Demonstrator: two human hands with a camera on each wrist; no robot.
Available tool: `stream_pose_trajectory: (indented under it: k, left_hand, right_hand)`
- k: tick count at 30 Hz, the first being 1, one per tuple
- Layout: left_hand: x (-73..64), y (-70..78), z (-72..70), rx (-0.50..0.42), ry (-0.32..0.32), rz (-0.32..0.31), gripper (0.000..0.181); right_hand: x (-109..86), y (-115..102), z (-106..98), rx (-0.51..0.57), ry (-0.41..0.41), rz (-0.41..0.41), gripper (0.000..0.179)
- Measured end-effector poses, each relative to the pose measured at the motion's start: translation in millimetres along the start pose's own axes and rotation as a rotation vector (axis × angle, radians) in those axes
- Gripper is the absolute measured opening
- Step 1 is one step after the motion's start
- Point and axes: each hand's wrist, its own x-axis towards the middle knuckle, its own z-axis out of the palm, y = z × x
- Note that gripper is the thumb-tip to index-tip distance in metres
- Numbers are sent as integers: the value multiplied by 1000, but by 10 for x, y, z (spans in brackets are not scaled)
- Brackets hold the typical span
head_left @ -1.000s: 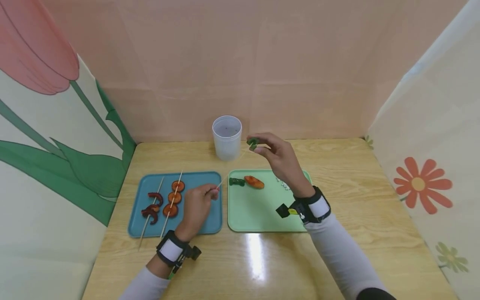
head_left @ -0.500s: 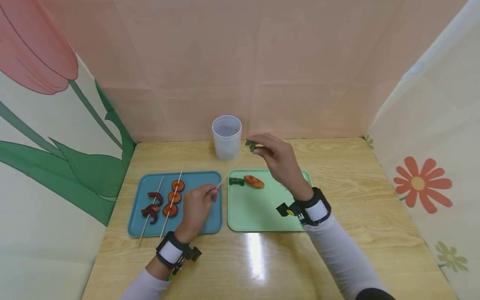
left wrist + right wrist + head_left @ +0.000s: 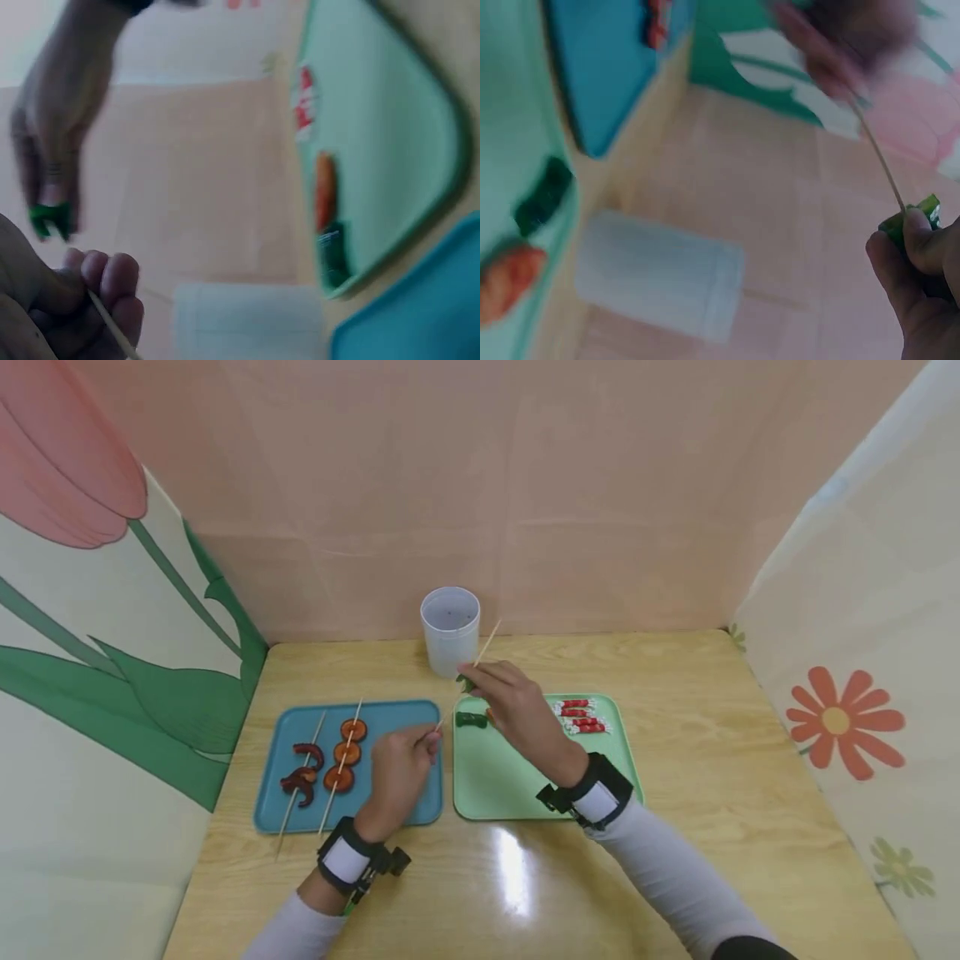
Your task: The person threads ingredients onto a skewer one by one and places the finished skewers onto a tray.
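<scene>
My left hand (image 3: 396, 770) pinches a thin wooden skewer (image 3: 489, 642) above the gap between the two trays. Around the skewer, my right hand (image 3: 528, 718) grips a small green pepper piece (image 3: 467, 683), partly hidden by the fingers. The skewer's far end sticks out beyond that piece. In the right wrist view the pepper piece (image 3: 932, 208) sits between thumb and fingers, with the stick (image 3: 880, 159) running into it. Below the right hand is a light green tray (image 3: 495, 789), with another green pepper piece (image 3: 471, 720) on it and an orange piece mostly covered by the hand.
Several red-and-white pieces (image 3: 583, 725) lie at the green tray's right. On the left, a blue tray (image 3: 281, 814) carries a skewer with dark red curled pieces (image 3: 303, 774) and one with round orange-brown slices (image 3: 347, 753). A whitish cup (image 3: 450, 635) stands at the back.
My right hand has moved left and down with the green pepper piece, along the skewer towards my left hand. The skewer's end now shows past it. The left hand stays nearly still.
</scene>
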Motion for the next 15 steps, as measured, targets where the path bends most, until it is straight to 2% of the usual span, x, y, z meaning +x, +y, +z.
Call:
stream_pose_trajectory:
  k: [3,6,10,15]
  left_hand:
    - [120,52,-47,25,32,31,13]
    - [193,77,-73,34,27,39,12]
    - [186,78,-71,11,15,13,12]
    - [188,53,-40,42,21,26,16]
  right_hand:
    - [-72,-73,181,19,-35,-11,44]
    - [-115,-130,293,28,-2,8,46]
    - [-149,-172,366,-26,15,8,46]
    - [-181,-214,420,-119,-72,-16,43]
